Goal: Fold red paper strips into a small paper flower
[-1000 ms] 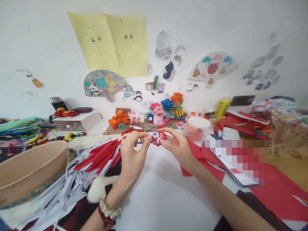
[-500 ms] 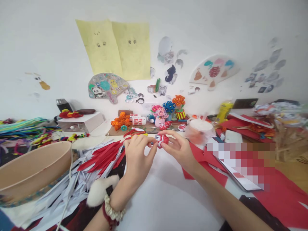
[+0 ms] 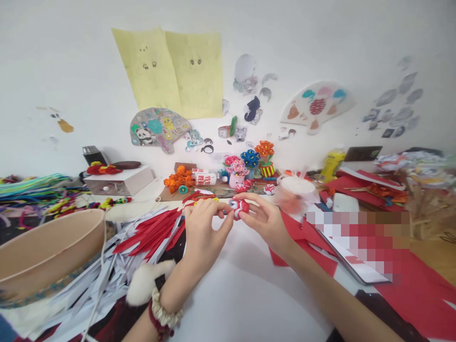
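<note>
Above the white tabletop (image 3: 249, 285), a small red-and-white ball of folded paper strips (image 3: 239, 207) is held between both hands. My right hand (image 3: 265, 219) grips it from the right, thumb below and index finger over the top. From the left, my left hand (image 3: 206, 228) pinches at the ball's edge with thumb and index finger. Whether a strip end lies in that pinch is too small to tell. Similar red-and-white paper balls (image 3: 269, 189) sit behind the hands. Red paper strips (image 3: 153, 232) and white paper strips (image 3: 92, 280) are piled left of my left hand.
A large tan basket (image 3: 53, 237) stands at the left, a white cord hanging beside it. Red paper sheets (image 3: 306, 247) and a tablet-like device (image 3: 363, 266) lie at the right. Flower pots (image 3: 267, 164), a wrapped white cup (image 3: 297, 187) and a yellow bottle (image 3: 333, 164) line the back.
Both hands stay almost in place around the paper ball. The ball appears turned very slightly, and my left forearm has shifted a little to the left.
</note>
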{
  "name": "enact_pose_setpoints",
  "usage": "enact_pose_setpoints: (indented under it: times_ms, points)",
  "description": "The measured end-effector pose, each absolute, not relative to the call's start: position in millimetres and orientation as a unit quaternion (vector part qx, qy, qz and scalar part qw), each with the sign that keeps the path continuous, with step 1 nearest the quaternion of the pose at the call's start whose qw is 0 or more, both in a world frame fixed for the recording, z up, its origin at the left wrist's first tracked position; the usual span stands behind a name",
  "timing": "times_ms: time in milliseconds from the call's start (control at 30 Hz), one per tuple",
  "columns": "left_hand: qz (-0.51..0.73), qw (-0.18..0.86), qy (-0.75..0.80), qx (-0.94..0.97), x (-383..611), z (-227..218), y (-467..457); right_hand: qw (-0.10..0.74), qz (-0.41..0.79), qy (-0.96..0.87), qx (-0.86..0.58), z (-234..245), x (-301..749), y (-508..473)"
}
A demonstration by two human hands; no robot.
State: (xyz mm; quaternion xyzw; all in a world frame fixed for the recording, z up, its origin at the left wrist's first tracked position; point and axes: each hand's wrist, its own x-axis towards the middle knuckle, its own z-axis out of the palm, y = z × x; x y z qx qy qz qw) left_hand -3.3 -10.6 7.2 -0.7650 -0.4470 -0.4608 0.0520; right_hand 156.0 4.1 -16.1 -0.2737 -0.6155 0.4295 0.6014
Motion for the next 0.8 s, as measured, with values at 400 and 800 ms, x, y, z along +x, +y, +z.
enact_pose_setpoints:
  times_ms: [400, 800]
  points:
    - [-0.481, 0.138, -0.404, -0.766, -1, 7, -13, 0.603, 0.428, -0.616, -0.272, -14, 156, 3]
    - [-0.478, 0.304, -0.352, -0.745, 1, 2, -13, 0.614, 0.372, -0.639, -0.277, -20, 155, 9]
